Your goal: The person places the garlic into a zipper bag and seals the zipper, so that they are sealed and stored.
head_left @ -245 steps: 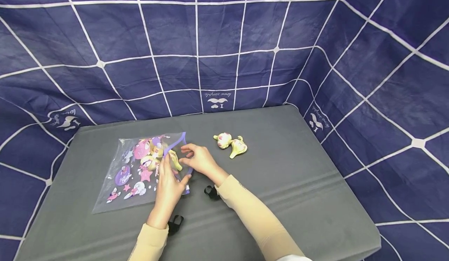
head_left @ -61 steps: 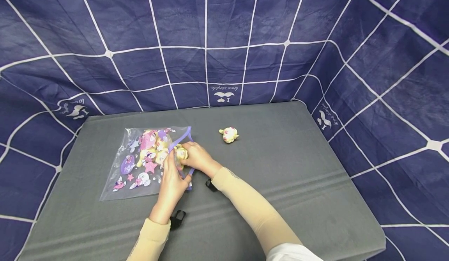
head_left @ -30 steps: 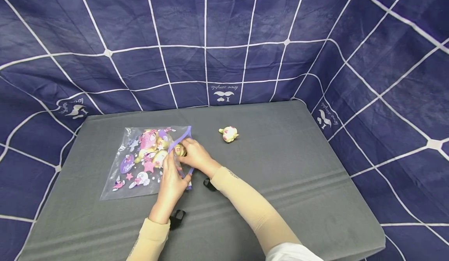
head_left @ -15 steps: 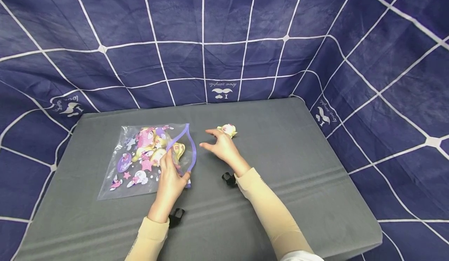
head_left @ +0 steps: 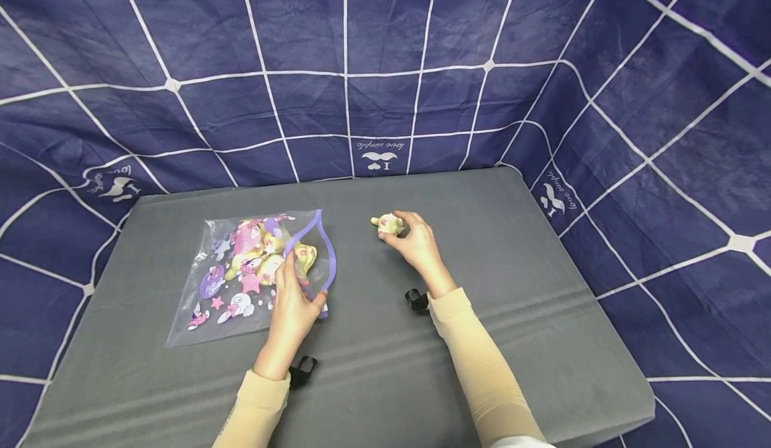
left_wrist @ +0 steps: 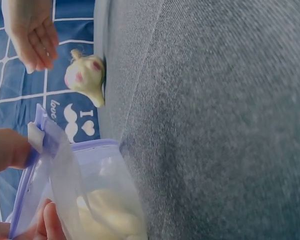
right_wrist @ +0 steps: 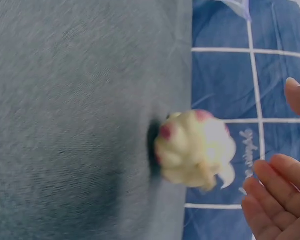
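My left hand (head_left: 293,311) grips the open mouth of a clear zip bag (head_left: 187,321) with a purple zip edge and pink and purple cartoon prints. In the left wrist view the thumb (left_wrist: 10,150) lies on the bag's zip edge. Several pale garlic bulbs (head_left: 306,257) are inside, one near the mouth. My right hand (head_left: 419,244) is at a lone garlic bulb (head_left: 384,224) with pink patches, thumb and fingers spread on either side of it. The right wrist view shows the fingers (right_wrist: 272,200) relaxed and apart from this bulb (right_wrist: 190,150).
The grey padded table (head_left: 518,254) carries everything. Behind it and at the sides hangs a blue cloth (head_left: 397,39) with white grid lines. Black straps (head_left: 417,301) hang at both wrists.
One garlic bulb that lay on the table earlier is in the bag's mouth now. My right hand has let go there and moved right to the last loose bulb. The left hand keeps its grip.
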The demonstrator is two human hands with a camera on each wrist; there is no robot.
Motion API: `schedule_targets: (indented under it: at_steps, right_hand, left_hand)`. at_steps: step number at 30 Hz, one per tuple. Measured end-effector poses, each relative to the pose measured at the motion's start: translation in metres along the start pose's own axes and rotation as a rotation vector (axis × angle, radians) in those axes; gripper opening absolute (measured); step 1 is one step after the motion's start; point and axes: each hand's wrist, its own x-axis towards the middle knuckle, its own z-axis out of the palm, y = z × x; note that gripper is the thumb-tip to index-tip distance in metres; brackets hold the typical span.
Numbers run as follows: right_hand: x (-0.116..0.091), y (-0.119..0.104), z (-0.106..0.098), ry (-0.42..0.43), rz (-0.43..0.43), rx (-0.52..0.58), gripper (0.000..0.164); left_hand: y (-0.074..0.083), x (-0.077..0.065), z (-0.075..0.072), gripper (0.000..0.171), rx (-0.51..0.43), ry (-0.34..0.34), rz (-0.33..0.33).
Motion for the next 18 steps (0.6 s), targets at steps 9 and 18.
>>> schedule_targets:
  at_steps: [9,18]
  right_hand:
    - [0.007,0.018,0.007,-0.026,0.037,-0.051,0.074]
    - [0.018,0.035,0.019,-0.132,0.109,-0.119,0.088]
  left_hand:
    - [0.001,0.002,0.000,0.101,-0.011,-0.011,-0.014]
    - [0.001,0.001,-0.002,0.099,-0.015,-0.021,-0.014]
